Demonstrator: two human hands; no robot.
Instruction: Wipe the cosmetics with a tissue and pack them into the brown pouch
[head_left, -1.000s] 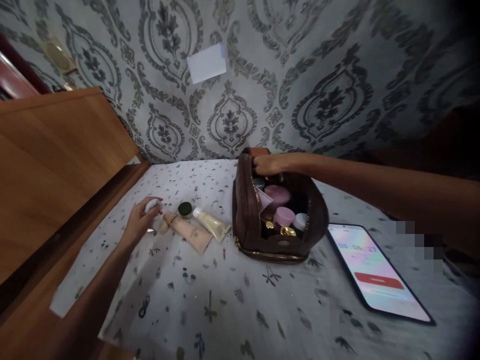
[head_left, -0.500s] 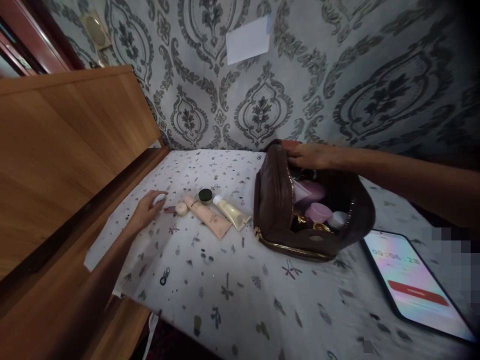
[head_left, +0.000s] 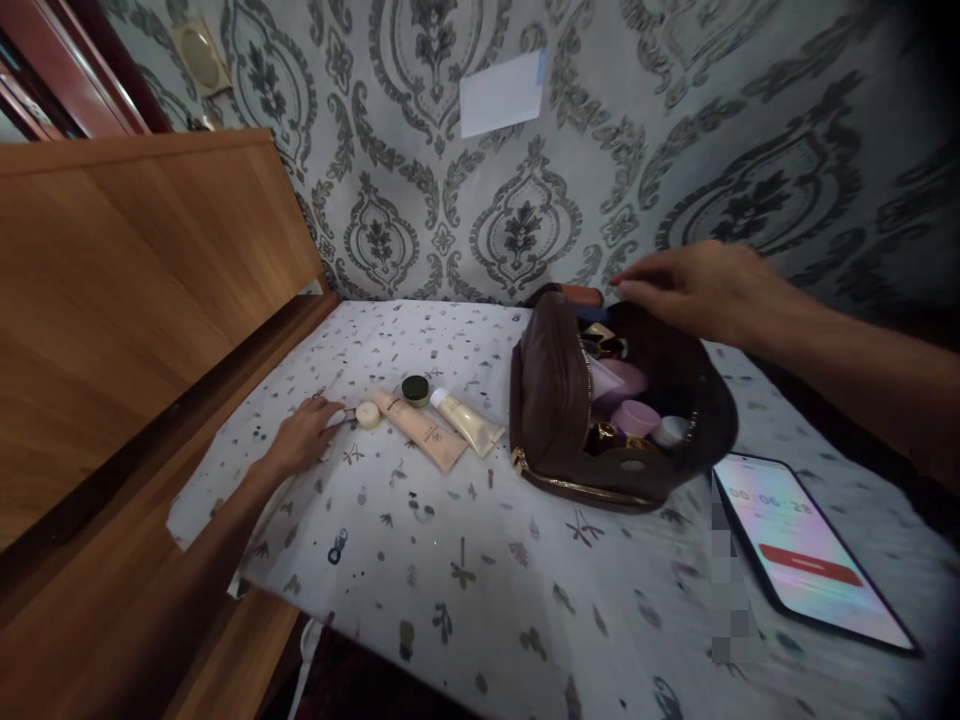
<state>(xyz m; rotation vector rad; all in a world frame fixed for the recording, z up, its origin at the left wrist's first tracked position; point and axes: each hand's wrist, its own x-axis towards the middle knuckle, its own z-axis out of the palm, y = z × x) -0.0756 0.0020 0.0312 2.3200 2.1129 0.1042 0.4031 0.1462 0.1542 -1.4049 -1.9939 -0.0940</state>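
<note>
My left hand [head_left: 304,435] rests low over the patterned cloth, its fingers closed around a small white object [head_left: 336,416] whose kind I cannot make out. Right beside its fingertips sits a small cream-coloured jar [head_left: 367,415]. A peach squeeze tube [head_left: 421,430], a pale yellow tube with a white cap [head_left: 466,420] and a dark-lidded jar [head_left: 415,390] lie close together. Above the back of an unzipped brown cosmetic bag [head_left: 551,410] hovers my right hand [head_left: 697,290], fingers loosely extended with nothing visible in them. Inside the bag are a pink container [head_left: 636,418] and a white-lidded one [head_left: 670,431].
A phone [head_left: 814,550] showing a timer lies right of the bag. Patterned wallpaper [head_left: 525,220] rises behind the cloth-covered surface [head_left: 465,540]. A wooden panel [head_left: 150,280] borders the left side. An orange-brown item [head_left: 581,295] shows at the bag's back edge.
My right hand has risen out of the bag, exposing more of its contents. My left hand has moved slightly down and right, closer to the cream jar. The view has shifted slightly.
</note>
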